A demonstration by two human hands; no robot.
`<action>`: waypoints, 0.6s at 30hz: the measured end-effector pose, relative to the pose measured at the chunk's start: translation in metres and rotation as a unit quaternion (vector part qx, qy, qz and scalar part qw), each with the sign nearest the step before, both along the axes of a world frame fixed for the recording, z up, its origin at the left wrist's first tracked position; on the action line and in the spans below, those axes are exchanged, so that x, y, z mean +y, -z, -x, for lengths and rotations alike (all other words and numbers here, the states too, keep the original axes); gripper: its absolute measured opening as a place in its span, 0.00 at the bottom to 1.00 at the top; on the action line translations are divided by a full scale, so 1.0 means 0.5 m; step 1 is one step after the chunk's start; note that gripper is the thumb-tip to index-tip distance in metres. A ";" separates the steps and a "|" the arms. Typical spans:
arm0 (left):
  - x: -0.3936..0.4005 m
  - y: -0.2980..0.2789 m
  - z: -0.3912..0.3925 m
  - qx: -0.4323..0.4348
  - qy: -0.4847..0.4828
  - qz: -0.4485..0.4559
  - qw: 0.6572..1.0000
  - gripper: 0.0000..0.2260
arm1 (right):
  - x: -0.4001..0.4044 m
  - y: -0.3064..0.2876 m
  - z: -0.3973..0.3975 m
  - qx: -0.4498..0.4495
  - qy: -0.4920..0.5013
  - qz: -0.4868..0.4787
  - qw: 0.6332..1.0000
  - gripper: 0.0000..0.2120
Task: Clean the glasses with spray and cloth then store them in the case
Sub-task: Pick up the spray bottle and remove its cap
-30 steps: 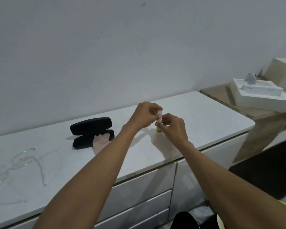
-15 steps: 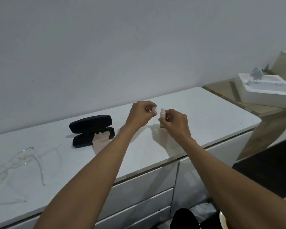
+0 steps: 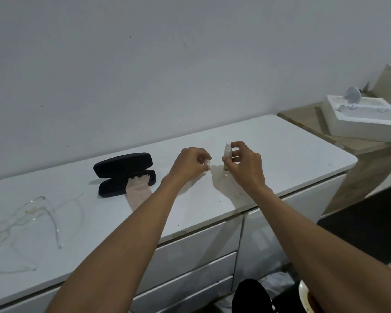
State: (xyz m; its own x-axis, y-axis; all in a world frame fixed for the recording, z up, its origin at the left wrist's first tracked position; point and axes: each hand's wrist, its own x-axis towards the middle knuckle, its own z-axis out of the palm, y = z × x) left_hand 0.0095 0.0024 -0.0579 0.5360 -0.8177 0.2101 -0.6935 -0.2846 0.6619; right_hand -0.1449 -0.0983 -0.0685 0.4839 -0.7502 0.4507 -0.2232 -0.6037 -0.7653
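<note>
White cabinet top (image 3: 280,141), one spray bottle (image 3: 226,154), one black case (image 3: 124,172), one glasses (image 3: 32,220)

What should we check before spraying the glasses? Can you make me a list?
1. Cap off the spray bottle: ok, the left hand pinches the small white cap apart from it.
2. Bottle held firmly: ok, the right hand grips it upright.
3. Glasses in hand: not ok, they lie on the white counter, far left.
4. Cloth ready: ok, hanging out of the case.
5. Case open: ok.
6. Liquid in bottle: cannot tell.
</note>
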 end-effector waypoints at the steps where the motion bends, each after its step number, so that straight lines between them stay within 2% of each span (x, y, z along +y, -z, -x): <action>1: 0.003 0.002 0.000 0.000 0.000 -0.005 1.000 0.11 | 0.001 0.001 0.000 -0.003 -0.001 -0.004 1.000 0.10; 6: 0.016 0.018 0.006 0.010 0.000 -0.023 1.000 0.11 | 0.001 0.008 -0.002 0.003 -0.005 0.003 1.000 0.10; 14: 0.024 0.025 0.013 0.015 -0.001 -0.033 0.999 0.13 | 0.014 0.012 -0.005 0.026 0.005 0.040 0.999 0.21; 18: 0.027 0.025 0.015 0.041 0.005 -0.036 0.999 0.17 | 0.013 0.016 -0.002 0.024 -0.007 0.030 0.999 0.21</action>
